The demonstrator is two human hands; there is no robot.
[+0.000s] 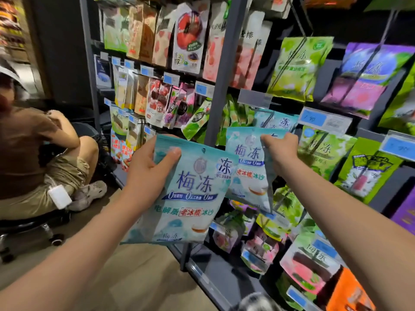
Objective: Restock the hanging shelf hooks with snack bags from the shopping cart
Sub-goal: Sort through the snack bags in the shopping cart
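Observation:
My left hand [149, 168] grips a stack of pale blue snack bags [190, 198] by its upper left corner, thumb on the front. My right hand [280, 149] pinches the top of another pale blue bag [247, 169] and holds it up against the shelf. Just behind and above it, more bags of the same kind [278, 121] hang on a hook below a clear price-tag holder [254, 98]. The shopping cart is not in view.
Green bags [298, 68], purple bags [368, 79] and several other snack bags hang in rows on the dark rack. A grey upright post [222, 70] divides the rack. At left a person [38, 158] sits on a low wheeled stool [29, 232] on the floor.

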